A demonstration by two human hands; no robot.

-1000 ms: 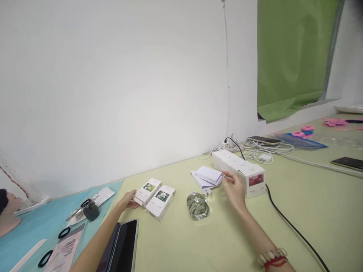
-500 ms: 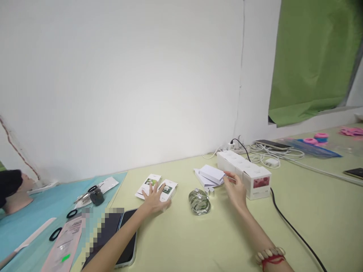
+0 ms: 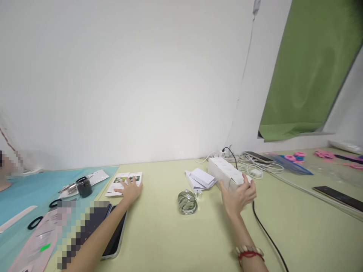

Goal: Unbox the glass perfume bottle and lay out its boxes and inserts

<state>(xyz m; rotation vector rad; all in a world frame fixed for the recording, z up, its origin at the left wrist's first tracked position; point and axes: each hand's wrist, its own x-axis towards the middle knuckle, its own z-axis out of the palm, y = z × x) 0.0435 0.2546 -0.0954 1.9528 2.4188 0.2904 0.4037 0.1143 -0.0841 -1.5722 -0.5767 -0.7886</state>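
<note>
My left hand lies flat with fingers spread on two small white boxes with flower pictures, near the edge of a blue mat. My right hand curls round the near end of a long row of white boxes, its fingers on the end box. A round glass perfume bottle stands between the hands on the pale green table. A small stack of folded white cartons lies just left of the row.
A phone lies under my left forearm. The blue mat holds a dark jar, black rings and a packet. A black cable runs past my right wrist. Chargers, another phone and pink rings sit at the back right.
The two flower boxes slid left under my left hand. My right hand left the folded cartons and took hold of the end of the white box row. The view swung left.
</note>
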